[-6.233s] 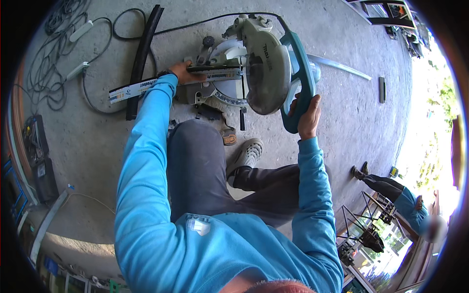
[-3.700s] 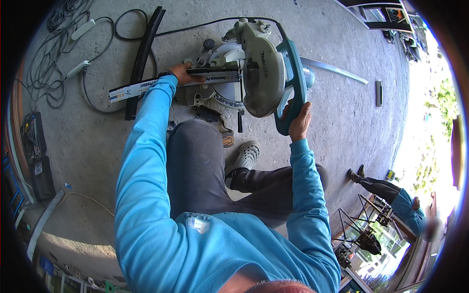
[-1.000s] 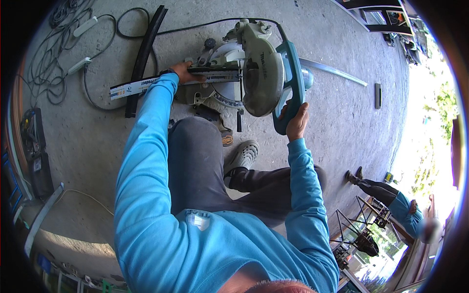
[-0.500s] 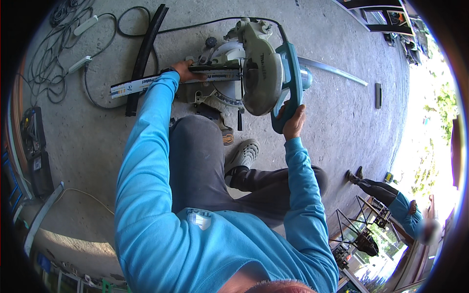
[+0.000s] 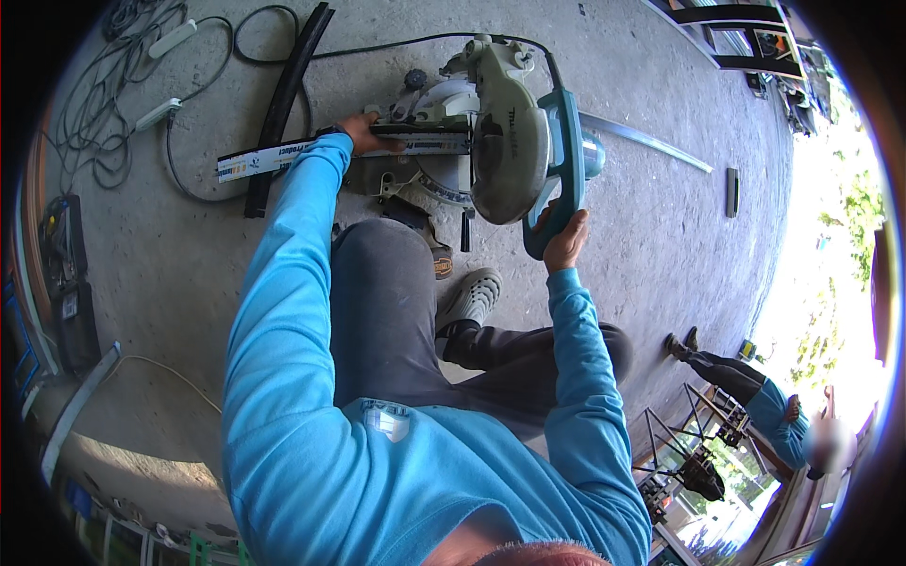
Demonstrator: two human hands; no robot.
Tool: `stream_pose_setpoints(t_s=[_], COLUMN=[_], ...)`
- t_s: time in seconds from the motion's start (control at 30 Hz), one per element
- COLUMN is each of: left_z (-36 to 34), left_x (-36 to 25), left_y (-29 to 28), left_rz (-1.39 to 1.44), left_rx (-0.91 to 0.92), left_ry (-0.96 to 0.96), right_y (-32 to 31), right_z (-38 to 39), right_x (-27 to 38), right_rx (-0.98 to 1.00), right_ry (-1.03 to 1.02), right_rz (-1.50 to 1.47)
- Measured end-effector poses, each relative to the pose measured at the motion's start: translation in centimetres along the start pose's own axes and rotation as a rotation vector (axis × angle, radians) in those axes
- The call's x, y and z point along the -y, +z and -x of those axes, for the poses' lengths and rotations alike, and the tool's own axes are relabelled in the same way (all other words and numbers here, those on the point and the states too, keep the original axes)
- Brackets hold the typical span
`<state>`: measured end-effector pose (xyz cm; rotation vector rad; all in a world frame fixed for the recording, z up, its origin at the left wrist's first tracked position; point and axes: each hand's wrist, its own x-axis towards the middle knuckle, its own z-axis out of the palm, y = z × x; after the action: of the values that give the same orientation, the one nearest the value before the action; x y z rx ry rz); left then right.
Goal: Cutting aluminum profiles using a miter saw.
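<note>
A miter saw (image 5: pixel 511 141) with a teal handle stands on the concrete floor in front of my knees. My right hand (image 5: pixel 566 240) is wrapped round the lower end of that handle. Across the saw's base lies a long profile (image 5: pixel 255 162) covered with white printed film, its right end at the blade guard. My left hand (image 5: pixel 366 133) grips the profile left of the blade, with its fingers pressed over it. The blade itself is mostly hidden by the guard.
A long black bar (image 5: pixel 288 113) lies under the profile's left part. Power cables (image 5: pixel 109 104) coil at the far left. A thin metal strip (image 5: pixel 651 143) and a short dark piece (image 5: pixel 732 192) lie to the right. Another person (image 5: pixel 731 377) stands at the right.
The whole view has shifted slightly. Both hands keep their holds, and the saw and profile look almost the same relative to each other.
</note>
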<state>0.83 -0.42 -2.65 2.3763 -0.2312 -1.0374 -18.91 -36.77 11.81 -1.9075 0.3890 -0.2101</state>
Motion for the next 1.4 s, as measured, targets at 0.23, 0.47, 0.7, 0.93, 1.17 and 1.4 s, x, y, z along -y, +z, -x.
stream_pose_setpoints(t_s=[0.23,0.47,0.7,0.93,1.17,1.4], left_z=[0.0,-0.3,-0.8,1.2,8.3,9.6], left_x=[-0.1,0.3,-0.2,5.3,4.1,5.2], left_y=[-0.1,0.0,0.3,1.9,5.1,4.3], left_rz=[0.008,0.007,0.005,-0.239,-0.468,-0.329], left_rx=[0.004,-0.006,0.007,0.081,-0.322,-0.227], left_ry=[0.015,0.024,0.047,0.021,0.226,0.314], right_y=[-0.1,0.7,-0.8,-1.9,-2.4,-1.5], right_z=[0.0,0.5,-0.6,-8.8,-11.7,-11.4], right_x=[-0.7,-3.5,0.2,15.0,19.5,20.2], right_rx=[0.006,-0.019,-0.006,0.157,0.112,0.145], right_ry=[-0.001,-0.032,0.048,0.159,0.147,0.139], right_rz=[-0.033,-0.030,-0.080,0.208,0.318,0.306])
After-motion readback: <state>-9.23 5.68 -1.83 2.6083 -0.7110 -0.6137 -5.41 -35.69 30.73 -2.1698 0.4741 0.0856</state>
